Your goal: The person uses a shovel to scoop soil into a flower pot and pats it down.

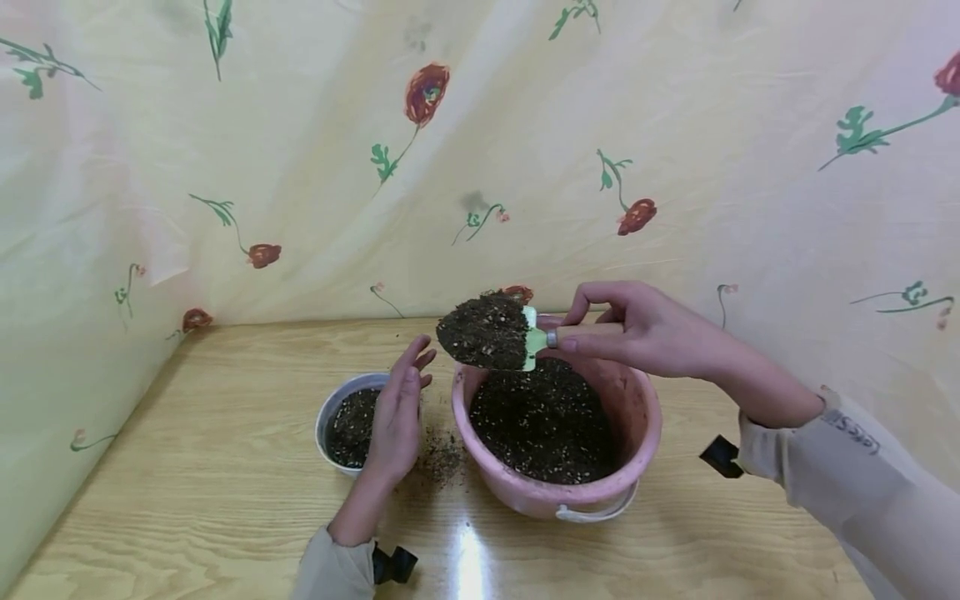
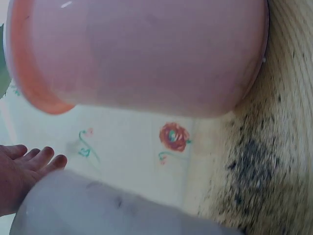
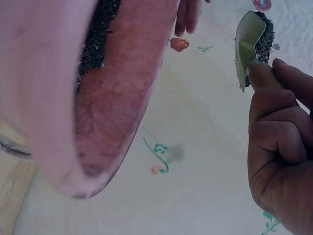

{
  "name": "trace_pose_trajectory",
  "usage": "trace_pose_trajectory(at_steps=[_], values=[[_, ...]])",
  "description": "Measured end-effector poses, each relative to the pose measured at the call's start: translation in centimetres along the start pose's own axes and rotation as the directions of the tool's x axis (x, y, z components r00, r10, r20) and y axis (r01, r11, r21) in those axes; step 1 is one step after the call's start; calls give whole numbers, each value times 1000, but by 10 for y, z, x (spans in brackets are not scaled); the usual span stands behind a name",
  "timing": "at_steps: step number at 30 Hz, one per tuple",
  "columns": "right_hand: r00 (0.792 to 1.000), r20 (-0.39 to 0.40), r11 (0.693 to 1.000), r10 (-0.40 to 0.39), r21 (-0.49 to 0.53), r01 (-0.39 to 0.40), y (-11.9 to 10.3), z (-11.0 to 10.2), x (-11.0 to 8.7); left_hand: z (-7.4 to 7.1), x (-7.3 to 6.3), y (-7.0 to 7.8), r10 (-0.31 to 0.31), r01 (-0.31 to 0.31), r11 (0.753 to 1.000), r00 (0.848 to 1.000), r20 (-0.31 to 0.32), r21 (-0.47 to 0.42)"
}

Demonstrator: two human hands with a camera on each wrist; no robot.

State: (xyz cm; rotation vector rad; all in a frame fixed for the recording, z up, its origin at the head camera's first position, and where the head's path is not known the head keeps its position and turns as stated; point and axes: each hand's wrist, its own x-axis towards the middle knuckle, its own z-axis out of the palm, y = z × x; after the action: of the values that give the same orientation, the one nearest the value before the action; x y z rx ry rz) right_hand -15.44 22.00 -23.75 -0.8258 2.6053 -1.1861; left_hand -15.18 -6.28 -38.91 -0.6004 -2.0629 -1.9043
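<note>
Your right hand (image 1: 645,329), raised above rim level of the pink bucket (image 1: 517,493), grips the trowel (image 1: 536,340), soil (image 1: 483,332) heaped on its blade to that hand's left. Your left hand (image 1: 397,425), fingers (image 1: 410,357) loosely extended, angles up beside the pot (image 1: 322,417); contact unclear.

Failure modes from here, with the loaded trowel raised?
Spill: soil is heaped on the trowel, so a tilt by the right hand could shed some.
Miss: loose soil lies on the table between the pink bucket and the smaller pot; more might land there.
Bump: the left hand is close beside the pot and might nudge it.
</note>
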Motion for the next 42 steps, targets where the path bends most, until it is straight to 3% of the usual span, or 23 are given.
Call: trace_pose_trajectory(at_steps=[5,17,21,27,32,34,38,42], values=[[999,37,999,-13,35,12,-3,4,15,-17,0,0,-9,10,1000,999,-36,14],[994,89,996,-63,69,57,-16,24,49,-60,-5,-1,49,-40,997,989,-142,64],[991,122,993,-57,108,43,-16,34,61,-72,-7,-4,54,-27,990,979,-199,136],[983,179,997,-33,75,20,-16,51,78,-83,-12,-13,21,63,957,959,-283,283],[972,230,997,-52,61,39,-16,66,93,-93,-15,-24,-61,169,940,938,-341,295],[967,249,997,-48,68,32,-15,70,98,-96,-15,-29,-89,197,936,934,-346,290],[951,308,989,12,138,-57,-13,77,103,-96,-16,-39,-151,247,927,935,-321,282],[938,340,980,60,161,-120,-11,83,107,-98,-18,-41,-220,304,912,929,-297,274]])
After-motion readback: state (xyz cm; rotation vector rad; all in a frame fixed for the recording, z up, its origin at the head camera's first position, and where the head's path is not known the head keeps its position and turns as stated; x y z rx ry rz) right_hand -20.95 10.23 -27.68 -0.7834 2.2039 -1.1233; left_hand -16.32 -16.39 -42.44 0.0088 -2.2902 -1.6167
